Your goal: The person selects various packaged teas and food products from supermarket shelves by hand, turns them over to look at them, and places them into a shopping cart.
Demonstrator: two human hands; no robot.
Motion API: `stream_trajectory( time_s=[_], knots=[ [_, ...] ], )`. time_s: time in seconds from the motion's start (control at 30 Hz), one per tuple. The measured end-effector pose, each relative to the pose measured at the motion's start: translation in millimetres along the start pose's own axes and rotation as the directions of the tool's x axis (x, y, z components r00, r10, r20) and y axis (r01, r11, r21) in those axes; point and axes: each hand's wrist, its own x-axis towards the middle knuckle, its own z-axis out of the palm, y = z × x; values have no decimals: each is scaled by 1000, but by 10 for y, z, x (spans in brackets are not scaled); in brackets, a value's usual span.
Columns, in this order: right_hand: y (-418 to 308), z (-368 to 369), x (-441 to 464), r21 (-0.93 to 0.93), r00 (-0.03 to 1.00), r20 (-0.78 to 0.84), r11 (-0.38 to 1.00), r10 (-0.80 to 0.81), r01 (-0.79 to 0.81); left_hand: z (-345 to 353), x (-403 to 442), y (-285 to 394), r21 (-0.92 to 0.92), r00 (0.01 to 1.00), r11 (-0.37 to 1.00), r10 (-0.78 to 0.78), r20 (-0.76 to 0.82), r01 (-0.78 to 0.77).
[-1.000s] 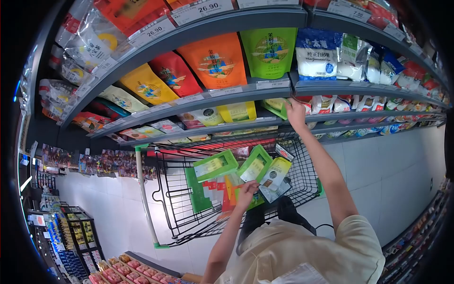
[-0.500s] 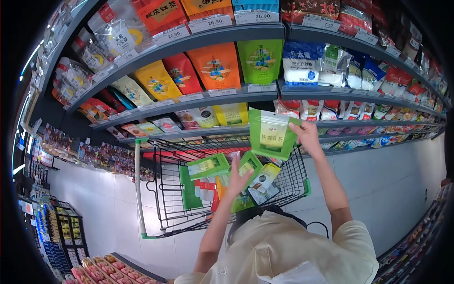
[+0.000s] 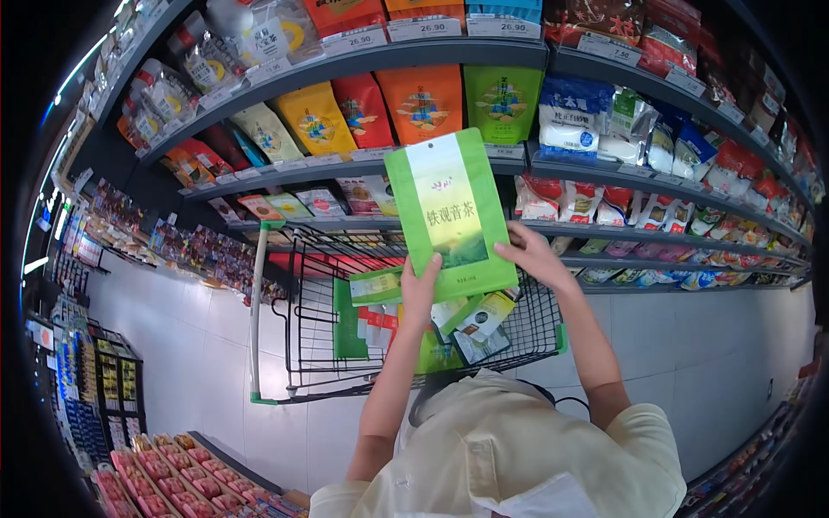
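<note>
A green tea pouch [image 3: 451, 216] with a pale label is held up above the shopping cart, its printed front facing me. My left hand [image 3: 420, 289] grips its lower left corner, the thumb on the front. On its right edge my right hand [image 3: 528, 255] is closed, also with the thumb in front. Beneath them the wire cart [image 3: 321, 363] holds several packets, among them a green one [image 3: 376, 287] at the left, a yellow and white pouch [image 3: 486, 316] and a dark-edged packet [image 3: 480, 345].
Shelves run across the front, their edge [image 3: 363, 76] curving above the cart. An orange pouch [image 3: 420, 105], a lime-green pouch [image 3: 503, 104] and a blue and white sugar bag [image 3: 573, 116] stand there. Pink packages [image 3: 160, 470] lie in a display at the lower left.
My right hand has taken the green pouch from the lower shelf and brought it left over the cart. My left hand has risen from the cart's packets and taken hold of the pouch.
</note>
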Motion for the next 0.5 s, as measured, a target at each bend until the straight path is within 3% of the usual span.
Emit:
stream_trajectory(
  time_s=[0.2, 0.5],
  knots=[
    [237, 303, -143, 236, 997, -25, 969, 75, -67, -70, -53, 161, 42, 997, 996, 79, -5, -78],
    [161, 314, -149, 261, 996, -59, 964, 69, -51, -100, -30, 100, 39, 997, 996, 81, 16, -81]
  ],
)
